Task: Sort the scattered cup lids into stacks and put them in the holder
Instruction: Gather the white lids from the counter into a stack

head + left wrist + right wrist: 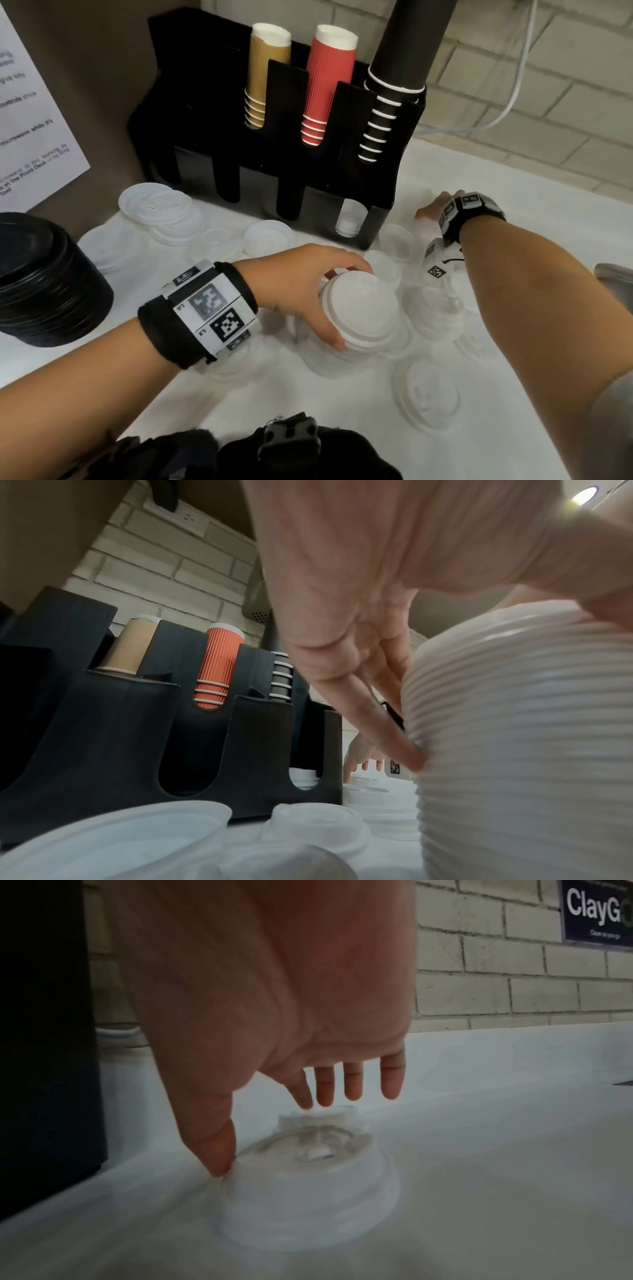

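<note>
My left hand (342,303) grips a tall stack of white lids (368,317) on the white counter, in front of the black holder (239,178). In the left wrist view the fingers (377,723) curl round the ribbed side of the stack (514,764). My right hand (430,210) reaches past the holder's right end. Its fingers are straight over a single clear lid (308,1191), and the thumb tip touches the lid's near rim. More white lids (426,397) lie scattered around both hands.
The holder's upper slots carry tan cups (265,75), red cups (327,82) and black cups (380,130); its front right slot holds white lids (349,219). A stack of black lids (44,284) stands at the left. A brick wall (548,85) and a white cable (513,96) lie behind.
</note>
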{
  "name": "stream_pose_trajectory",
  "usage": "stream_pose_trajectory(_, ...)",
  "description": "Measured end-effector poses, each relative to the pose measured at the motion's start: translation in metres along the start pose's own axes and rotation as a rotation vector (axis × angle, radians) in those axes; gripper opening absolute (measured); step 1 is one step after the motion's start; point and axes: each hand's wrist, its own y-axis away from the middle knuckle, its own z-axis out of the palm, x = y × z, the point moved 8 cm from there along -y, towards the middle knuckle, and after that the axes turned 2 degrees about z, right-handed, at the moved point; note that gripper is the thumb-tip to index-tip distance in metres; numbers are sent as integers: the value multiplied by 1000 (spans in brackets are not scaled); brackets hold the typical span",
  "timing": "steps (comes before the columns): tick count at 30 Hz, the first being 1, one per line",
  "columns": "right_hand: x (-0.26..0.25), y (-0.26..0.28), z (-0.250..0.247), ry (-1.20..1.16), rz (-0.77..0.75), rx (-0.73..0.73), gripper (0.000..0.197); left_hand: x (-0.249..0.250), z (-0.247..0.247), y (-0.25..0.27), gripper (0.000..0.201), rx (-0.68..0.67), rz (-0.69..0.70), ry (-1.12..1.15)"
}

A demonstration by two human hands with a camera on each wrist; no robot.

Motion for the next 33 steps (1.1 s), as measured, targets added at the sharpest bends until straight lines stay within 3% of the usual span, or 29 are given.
stream_pose_trajectory(4,9,-3,-5,18,42,15,77,2,0,1,79,-2,5,19)
stream_pose_trajectory(12,-6,-11,-2,-12,-114,-11,69,2,0,0,79,-8,1,15)
stream_pose_trajectory(19,9,1,-32,-660,25,74,68,1,0,0,81,-2,-1,24)
stream_pose_trajectory(23,12,38,-50,-977,-23,184,56,1,3,2,79,17,-2,42)
stream_pose_trajectory(26,8,84,-55,-1149,-63,115,53,4,5,4,75,29,24,36)
stream_pose_trajectory(29,8,142,-60,-1259,-168,156,55,6,8,5,77,28,29,-2)
stream_pose_trajectory(33,4,223,-47,-1342,-358,172,29,2,12,7,79,5,5,-31)
